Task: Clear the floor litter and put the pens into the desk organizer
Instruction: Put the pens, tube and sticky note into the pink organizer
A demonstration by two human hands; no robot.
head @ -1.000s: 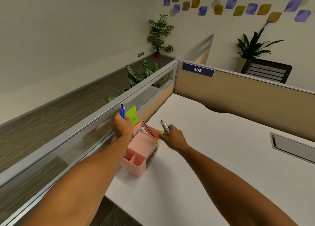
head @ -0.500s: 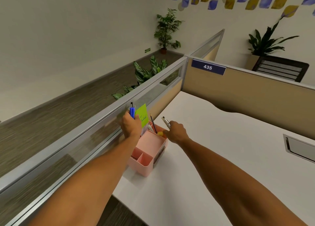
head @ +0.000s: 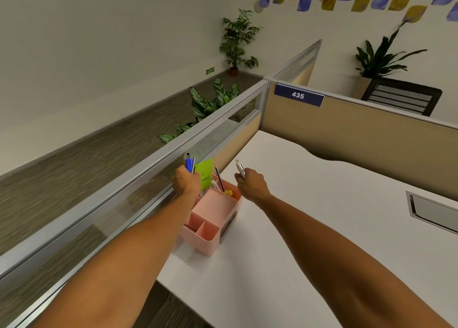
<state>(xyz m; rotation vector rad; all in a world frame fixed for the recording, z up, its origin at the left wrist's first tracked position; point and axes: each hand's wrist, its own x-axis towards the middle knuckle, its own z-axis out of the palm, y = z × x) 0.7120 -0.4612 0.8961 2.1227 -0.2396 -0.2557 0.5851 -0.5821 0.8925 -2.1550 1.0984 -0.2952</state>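
Observation:
A pink desk organizer (head: 210, 218) with several compartments stands on the white desk (head: 322, 216) against the left partition. My left hand (head: 186, 180) hovers over its far left corner, shut on a bunch of pens with blue barrels (head: 189, 163) that point up. Just right of the organizer, my right hand (head: 251, 182) grips a silver pen (head: 240, 168), tip upward. A black pencil (head: 219, 177), a green sticky note (head: 204, 173) and a yellow item (head: 228, 192) stick out of the organizer's back compartments.
A glass-topped partition (head: 138, 179) runs along the desk's left side, and a beige panel marked 435 (head: 298, 95) closes the back. A grey cable hatch (head: 432, 210) sits at the desk's right. Potted plants stand beyond the partition.
My right hand has drawn back to the right, away from the organizer's rim, still holding the silver pen. The left hand stays over the organizer with its pens.

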